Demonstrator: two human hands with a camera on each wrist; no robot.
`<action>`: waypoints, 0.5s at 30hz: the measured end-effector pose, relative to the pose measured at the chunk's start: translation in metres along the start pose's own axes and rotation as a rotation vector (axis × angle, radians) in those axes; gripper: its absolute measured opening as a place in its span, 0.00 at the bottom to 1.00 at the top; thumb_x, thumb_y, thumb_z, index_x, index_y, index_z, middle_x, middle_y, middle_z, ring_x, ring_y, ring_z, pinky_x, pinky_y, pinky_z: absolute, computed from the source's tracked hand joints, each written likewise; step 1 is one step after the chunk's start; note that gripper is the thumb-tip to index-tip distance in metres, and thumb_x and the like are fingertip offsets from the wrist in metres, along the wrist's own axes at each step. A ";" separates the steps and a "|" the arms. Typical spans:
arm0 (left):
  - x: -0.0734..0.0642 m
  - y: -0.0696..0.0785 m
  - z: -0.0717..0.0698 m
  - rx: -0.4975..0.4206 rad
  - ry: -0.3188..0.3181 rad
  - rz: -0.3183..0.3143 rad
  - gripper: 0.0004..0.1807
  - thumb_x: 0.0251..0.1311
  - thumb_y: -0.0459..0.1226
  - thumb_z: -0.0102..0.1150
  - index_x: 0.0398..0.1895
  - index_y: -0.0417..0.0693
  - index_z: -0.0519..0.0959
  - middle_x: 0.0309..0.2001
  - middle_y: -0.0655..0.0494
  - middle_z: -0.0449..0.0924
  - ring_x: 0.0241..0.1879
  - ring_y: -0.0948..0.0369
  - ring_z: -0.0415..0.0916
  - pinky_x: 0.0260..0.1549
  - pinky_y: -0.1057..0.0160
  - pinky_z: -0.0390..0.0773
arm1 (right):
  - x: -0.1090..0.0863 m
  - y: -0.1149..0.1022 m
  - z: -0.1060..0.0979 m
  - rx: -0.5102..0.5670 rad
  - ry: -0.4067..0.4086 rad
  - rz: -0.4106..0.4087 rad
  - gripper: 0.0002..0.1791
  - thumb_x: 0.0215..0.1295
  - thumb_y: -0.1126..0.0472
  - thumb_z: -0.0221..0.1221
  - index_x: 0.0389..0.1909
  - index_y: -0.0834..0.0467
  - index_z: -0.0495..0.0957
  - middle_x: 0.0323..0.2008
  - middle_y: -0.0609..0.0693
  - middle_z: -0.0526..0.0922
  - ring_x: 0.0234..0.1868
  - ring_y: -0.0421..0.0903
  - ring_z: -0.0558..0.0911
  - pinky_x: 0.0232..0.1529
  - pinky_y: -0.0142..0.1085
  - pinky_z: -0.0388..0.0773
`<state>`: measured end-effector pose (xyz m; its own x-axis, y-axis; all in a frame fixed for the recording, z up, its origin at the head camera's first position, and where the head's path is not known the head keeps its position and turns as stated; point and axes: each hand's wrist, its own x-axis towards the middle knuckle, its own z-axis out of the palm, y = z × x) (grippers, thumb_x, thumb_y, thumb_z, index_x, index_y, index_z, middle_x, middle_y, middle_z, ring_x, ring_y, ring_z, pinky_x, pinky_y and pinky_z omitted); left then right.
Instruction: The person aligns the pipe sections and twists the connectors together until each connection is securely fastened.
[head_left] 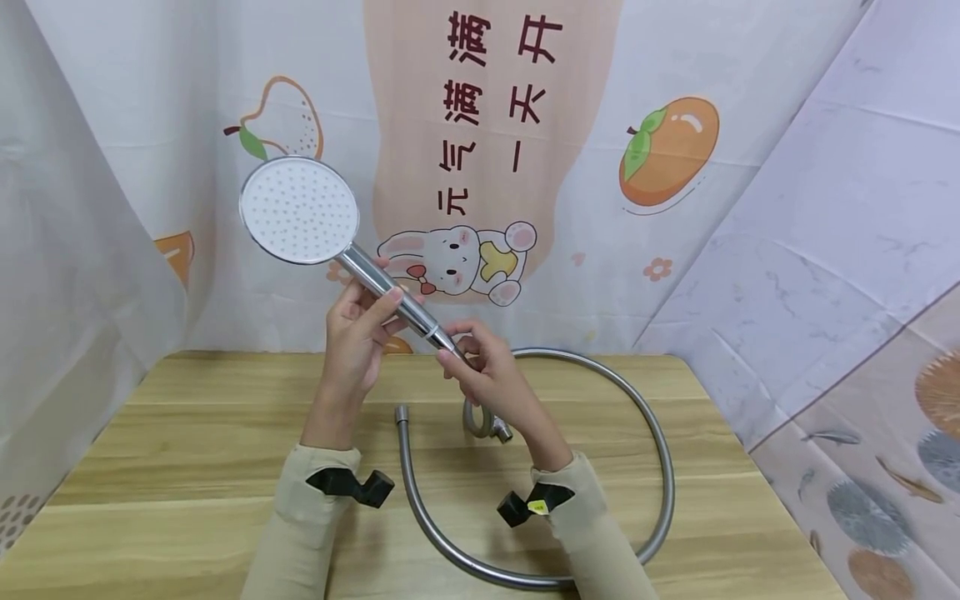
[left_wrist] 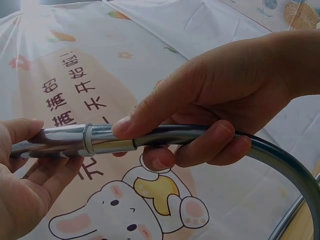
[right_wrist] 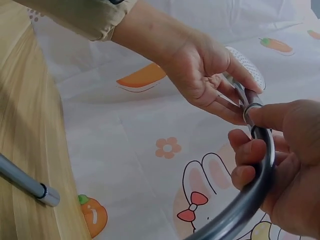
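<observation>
A chrome handheld shower head (head_left: 300,210) with a round white spray face tilts up to the left above the table. My left hand (head_left: 356,342) holds its handle (head_left: 408,312) between thumb and fingers. At the handle's lower end, my right hand (head_left: 491,367) pinches the metal end fitting (left_wrist: 112,139) of a grey shower hose (head_left: 663,450), its thumb on the fitting and other fingers around the hose. In the left wrist view, a pale ring shows where fitting and handle meet. From there the hose loops across the table to its loose end (right_wrist: 49,196).
A small chrome fitting (head_left: 501,430) lies on the wooden table (head_left: 187,467) below the right hand. Behind the table hangs a printed curtain (head_left: 585,275) with a rabbit, fruit and lettering. Another patterned cloth (head_left: 847,433) hangs along the right side.
</observation>
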<state>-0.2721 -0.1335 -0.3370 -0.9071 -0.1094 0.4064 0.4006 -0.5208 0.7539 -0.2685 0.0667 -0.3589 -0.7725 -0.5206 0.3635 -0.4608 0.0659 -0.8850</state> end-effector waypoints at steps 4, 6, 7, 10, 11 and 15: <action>0.000 0.001 -0.001 -0.013 0.002 0.004 0.23 0.71 0.24 0.53 0.67 0.45 0.71 0.42 0.52 0.80 0.39 0.58 0.89 0.45 0.59 0.88 | 0.001 0.000 0.000 0.028 -0.005 -0.017 0.13 0.76 0.66 0.55 0.58 0.61 0.70 0.29 0.65 0.78 0.13 0.41 0.66 0.13 0.29 0.65; 0.000 0.001 -0.002 -0.013 0.000 0.006 0.23 0.71 0.24 0.53 0.66 0.45 0.71 0.42 0.52 0.79 0.39 0.58 0.89 0.44 0.59 0.88 | 0.001 0.002 -0.001 0.071 -0.019 0.000 0.12 0.77 0.65 0.55 0.57 0.60 0.71 0.28 0.62 0.79 0.13 0.41 0.67 0.13 0.29 0.65; 0.000 0.001 -0.002 -0.013 -0.002 0.006 0.23 0.70 0.24 0.54 0.66 0.45 0.72 0.42 0.52 0.80 0.39 0.58 0.89 0.44 0.59 0.88 | 0.001 0.003 -0.002 0.100 -0.027 0.013 0.11 0.77 0.64 0.54 0.56 0.60 0.71 0.28 0.60 0.79 0.13 0.40 0.67 0.14 0.28 0.65; 0.000 0.001 -0.002 -0.012 -0.015 0.008 0.23 0.70 0.24 0.53 0.66 0.45 0.72 0.43 0.51 0.80 0.39 0.58 0.89 0.45 0.58 0.88 | 0.001 0.005 -0.004 0.191 -0.053 0.050 0.11 0.78 0.62 0.54 0.55 0.61 0.72 0.28 0.54 0.80 0.14 0.40 0.68 0.15 0.28 0.65; 0.000 0.001 -0.002 -0.012 -0.019 0.010 0.23 0.70 0.23 0.53 0.66 0.45 0.72 0.43 0.50 0.80 0.40 0.57 0.89 0.45 0.58 0.88 | 0.000 0.005 -0.005 0.220 -0.062 0.059 0.11 0.78 0.61 0.53 0.55 0.61 0.72 0.27 0.53 0.80 0.15 0.40 0.68 0.15 0.28 0.65; 0.000 0.001 -0.003 -0.004 -0.031 0.020 0.24 0.70 0.23 0.53 0.68 0.44 0.71 0.44 0.49 0.80 0.41 0.56 0.89 0.47 0.57 0.87 | 0.001 0.006 -0.006 0.274 -0.088 0.065 0.14 0.79 0.59 0.52 0.53 0.66 0.73 0.27 0.49 0.79 0.15 0.39 0.68 0.16 0.28 0.67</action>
<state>-0.2724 -0.1366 -0.3380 -0.8946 -0.0930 0.4371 0.4177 -0.5221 0.7436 -0.2751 0.0716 -0.3623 -0.7503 -0.5954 0.2873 -0.2671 -0.1246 -0.9556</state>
